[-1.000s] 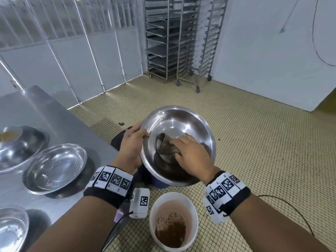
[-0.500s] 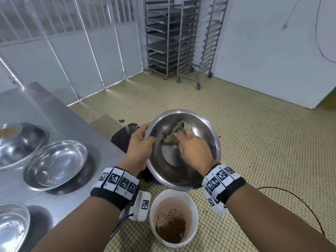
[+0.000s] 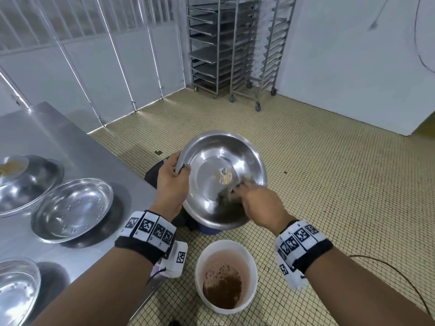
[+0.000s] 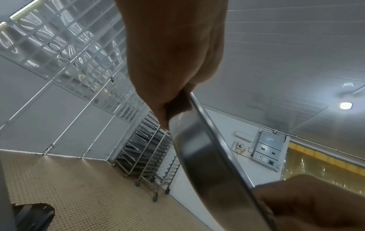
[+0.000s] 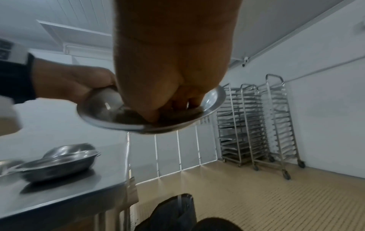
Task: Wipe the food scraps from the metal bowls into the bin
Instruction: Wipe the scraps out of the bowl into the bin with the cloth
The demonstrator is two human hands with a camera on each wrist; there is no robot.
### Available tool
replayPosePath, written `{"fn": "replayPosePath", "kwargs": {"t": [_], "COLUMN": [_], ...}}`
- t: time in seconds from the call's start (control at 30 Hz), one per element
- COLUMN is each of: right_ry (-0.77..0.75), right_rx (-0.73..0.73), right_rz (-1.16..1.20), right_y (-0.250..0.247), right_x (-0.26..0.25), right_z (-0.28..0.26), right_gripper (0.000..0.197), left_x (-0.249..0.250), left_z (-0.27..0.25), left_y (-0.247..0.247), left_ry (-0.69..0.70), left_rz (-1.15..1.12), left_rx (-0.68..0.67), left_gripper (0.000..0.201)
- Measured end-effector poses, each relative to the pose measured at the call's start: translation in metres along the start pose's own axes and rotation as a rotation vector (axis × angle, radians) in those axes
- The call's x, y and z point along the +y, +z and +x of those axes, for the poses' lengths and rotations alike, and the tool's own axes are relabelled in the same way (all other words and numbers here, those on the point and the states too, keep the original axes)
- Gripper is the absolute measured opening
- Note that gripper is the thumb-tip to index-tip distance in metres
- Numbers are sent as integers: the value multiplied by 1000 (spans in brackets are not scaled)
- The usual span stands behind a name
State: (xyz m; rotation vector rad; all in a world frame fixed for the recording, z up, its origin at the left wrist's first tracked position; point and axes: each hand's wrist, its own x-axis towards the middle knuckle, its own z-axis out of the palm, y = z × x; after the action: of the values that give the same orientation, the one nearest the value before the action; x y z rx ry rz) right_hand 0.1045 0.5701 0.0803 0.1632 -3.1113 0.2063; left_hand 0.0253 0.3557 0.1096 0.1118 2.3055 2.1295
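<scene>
My left hand point(image 3: 180, 170) grips the left rim of a tilted metal bowl point(image 3: 211, 161), thumb inside and fingers behind. A round sticker shows on the bowl's bottom. My right hand point(image 3: 244, 194) presses a dark, blurred cloth point(image 3: 226, 196) against the bowl's lower right inner wall. Directly below stands a white bucket point(image 3: 249, 262) with brown scraps at its bottom. The left wrist view shows the bowl's rim point(image 4: 209, 156) edge-on under my left hand point(image 4: 173, 93). In the right wrist view my right hand point(image 5: 158, 109) reaches into the bowl point(image 5: 110, 118).
A steel table point(image 3: 70, 142) on the left carries three more metal bowls point(image 3: 73, 208) point(image 3: 28, 184) point(image 3: 16, 288). A dark object point(image 3: 153, 175) sits on the tiled floor under the held bowl. Wheeled tray racks point(image 3: 235, 43) stand by the far wall.
My right hand has swept the cloth from the bowl's upper part down to its lower right wall, uncovering the sticker. The left hand keeps its grip on the rim.
</scene>
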Motion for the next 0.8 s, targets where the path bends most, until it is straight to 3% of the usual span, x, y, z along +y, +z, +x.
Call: {"fn": "replayPosePath", "kwargs": {"t": [0.1,0.17,0.27,0.37,0.5,0.8], "right_ry": [135,84,-56,-98,-129,-147], "right_rx": [117,131,42,-69,-61,-60], "right_rz": [16,45,61,81,151,298], "right_y": [-2,-1,6,17,38,63], "right_x": [7,4,-4,-6,-5,-7], "right_z": [22,33,32,18,5,-9], "right_gripper": [53,59,60,66,58,52], "left_x": [2,4,5,1,-5,-3], "left_z": [-7,-11,-12,-11,-10,6], "left_y": [11,16,17,14,13,11], "left_ry": [-8,-1,3,0,-4,53], "left_rz": [-3,0,-5,17,16,20], "left_rx": [-59,-91,-102,-71,3,38], "left_gripper": [25,26,26,27,36,28]}}
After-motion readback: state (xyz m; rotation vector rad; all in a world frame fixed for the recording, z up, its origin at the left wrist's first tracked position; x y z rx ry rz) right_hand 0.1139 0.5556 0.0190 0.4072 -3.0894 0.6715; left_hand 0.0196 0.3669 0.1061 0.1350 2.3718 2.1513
